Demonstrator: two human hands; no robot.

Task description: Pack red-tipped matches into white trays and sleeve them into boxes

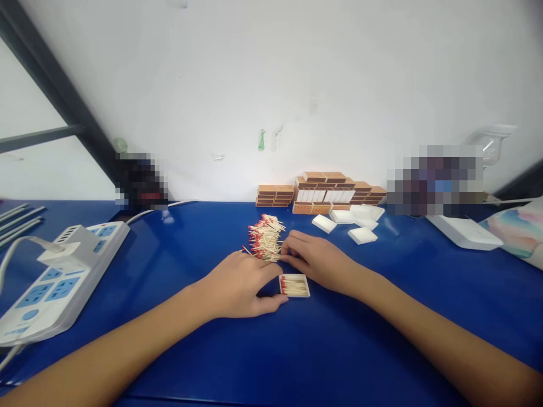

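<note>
White power strip (91, 274) is lying at left. Your left hand (237, 285), nearer you than the match pile (265, 237), is pinching the match tray (307, 286) by its left end. Your right hand (318, 257) is touching the pile; its pinch is indeterminable.

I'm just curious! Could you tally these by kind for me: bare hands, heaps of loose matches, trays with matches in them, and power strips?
Bare hands: 2 (left hand and right hand)
Heaps of loose matches: 1
Trays with matches in them: 1
Power strips: 1
Total: 5
</note>
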